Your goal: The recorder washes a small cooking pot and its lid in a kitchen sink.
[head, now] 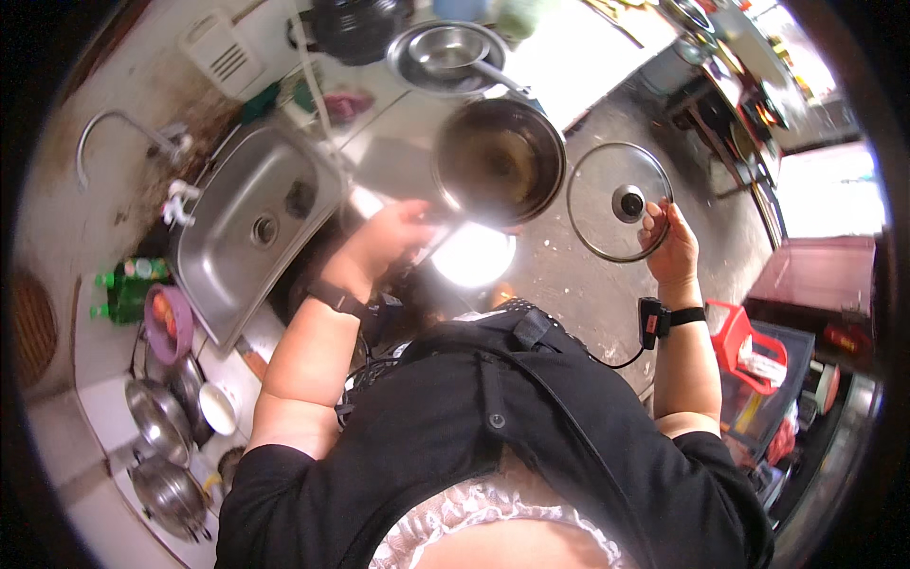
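Note:
A round glass lid (601, 192) with a metal rim and black knob is held up at its lower right edge by my right hand (667, 242), over the floor. Just left of it a dark-bottomed metal pan (501, 162) is tilted, its inside facing me. Blurred by motion, my left hand (391, 238) is near the pan's lower left edge. Whether its fingers close on a handle I cannot tell. A bright round glare lies below the pan.
At left is a steel sink (245, 220) with a curved faucet (117, 131). A small saucepan (449, 48) sits in a metal basin (398, 67) on the counter. Pots (169, 494) and a purple basket (168, 323) stand lower left. A red plastic stool (732, 334) is at right.

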The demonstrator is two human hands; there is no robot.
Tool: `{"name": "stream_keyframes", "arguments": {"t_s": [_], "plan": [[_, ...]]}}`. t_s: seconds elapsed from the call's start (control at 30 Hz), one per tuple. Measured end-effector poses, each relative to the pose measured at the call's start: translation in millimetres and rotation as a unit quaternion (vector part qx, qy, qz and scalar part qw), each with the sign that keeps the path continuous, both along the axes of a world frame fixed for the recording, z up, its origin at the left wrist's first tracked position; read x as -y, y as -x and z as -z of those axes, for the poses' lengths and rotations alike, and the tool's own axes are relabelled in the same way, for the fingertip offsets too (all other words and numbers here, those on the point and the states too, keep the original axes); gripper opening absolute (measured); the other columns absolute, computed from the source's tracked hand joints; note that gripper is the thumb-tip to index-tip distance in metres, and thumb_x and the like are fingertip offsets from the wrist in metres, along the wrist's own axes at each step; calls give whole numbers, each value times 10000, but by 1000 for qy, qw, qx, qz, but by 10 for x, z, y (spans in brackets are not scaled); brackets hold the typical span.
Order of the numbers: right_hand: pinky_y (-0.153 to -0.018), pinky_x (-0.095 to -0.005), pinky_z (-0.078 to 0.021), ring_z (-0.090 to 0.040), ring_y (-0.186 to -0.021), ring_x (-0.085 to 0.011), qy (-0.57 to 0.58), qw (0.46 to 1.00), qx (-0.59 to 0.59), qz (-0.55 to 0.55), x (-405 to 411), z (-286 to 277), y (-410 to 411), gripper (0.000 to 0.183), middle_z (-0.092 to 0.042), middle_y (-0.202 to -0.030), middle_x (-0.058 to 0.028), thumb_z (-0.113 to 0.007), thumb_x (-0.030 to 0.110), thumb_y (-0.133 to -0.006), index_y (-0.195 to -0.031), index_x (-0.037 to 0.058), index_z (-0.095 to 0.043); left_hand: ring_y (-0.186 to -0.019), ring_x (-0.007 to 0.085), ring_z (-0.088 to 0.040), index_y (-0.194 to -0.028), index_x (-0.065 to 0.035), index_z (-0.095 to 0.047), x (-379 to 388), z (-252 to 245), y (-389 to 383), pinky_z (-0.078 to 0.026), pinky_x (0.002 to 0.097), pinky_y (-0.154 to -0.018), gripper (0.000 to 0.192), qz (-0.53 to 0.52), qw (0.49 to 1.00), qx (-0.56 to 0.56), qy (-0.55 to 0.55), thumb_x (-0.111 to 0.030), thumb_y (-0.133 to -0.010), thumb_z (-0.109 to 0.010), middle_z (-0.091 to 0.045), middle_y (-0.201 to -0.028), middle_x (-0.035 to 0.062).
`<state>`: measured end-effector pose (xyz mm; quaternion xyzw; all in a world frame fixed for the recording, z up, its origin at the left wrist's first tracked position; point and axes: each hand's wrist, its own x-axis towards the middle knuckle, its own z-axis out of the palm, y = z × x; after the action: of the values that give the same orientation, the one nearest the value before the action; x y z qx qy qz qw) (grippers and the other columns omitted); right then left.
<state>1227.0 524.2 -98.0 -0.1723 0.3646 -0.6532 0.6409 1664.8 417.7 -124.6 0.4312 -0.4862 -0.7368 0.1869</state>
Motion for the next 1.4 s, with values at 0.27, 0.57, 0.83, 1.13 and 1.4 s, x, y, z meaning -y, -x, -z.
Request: {"name": "stream_keyframes", "arguments": {"t_s": [0.27, 0.57, 0.83, 1.13, 1.4], "plan": [[-657, -316, -487, -623, -752, -195, -167, 947, -196, 194, -847, 388, 1387, 138, -657, -906, -85, -546, 204, -915, -988, 88, -527, -633, 54, -494, -1311, 49, -436, 145, -5, 1572, -409, 193, -504, 523, 183, 981, 41, 52, -53, -825, -598, -593, -840, 16], [-603, -341, -494, -612, -642, -205, -413, 740, -516, 125, -1820, 1845, 3312, 106, -629, -710, -105, -630, 80, -765, -836, 31, -569, -597, 100, -501, -1208, 26, -533, 347, 517, 3977, -424, 234, -529, 415, 203, 959, 189, 51, -21, -796, -538, -571, -758, 35], [-784, -440, -477, -604, -876, -377, -406, 601, -661, 194, -2235, 1195, 4382, 177, -641, -908, -183, -655, 110, -788, -945, 63, -588, -592, 143, -542, -1325, 52, -414, 962, 485, 5809, -431, 283, -500, 518, 227, 943, 220, 103, -48, -830, -532, -580, -751, 72], [-898, -429, -473, -584, -1055, -363, -573, 526, -535, -328, -3058, 1720, 4888, 283, -613, -1124, -198, -595, 41, -740, -1014, 49, -667, -726, 180, -546, -1279, -55, -510, 1477, 605, 7200, -461, 301, -657, 413, 351, 778, 442, 274, -81, -867, -516, -617, -934, 66], [-744, -401, -487, -642, -846, -320, -616, 585, -501, 166, -3230, 1479, 5725, 183, -655, -894, -195, -584, 90, -821, -984, 8, -584, -972, 194, -529, -1207, -78, -581, 1815, 407, 8994, -426, 304, -833, 341, 532, 581, 481, 384, -121, -887, -473, -616, -1078, 59]]}}
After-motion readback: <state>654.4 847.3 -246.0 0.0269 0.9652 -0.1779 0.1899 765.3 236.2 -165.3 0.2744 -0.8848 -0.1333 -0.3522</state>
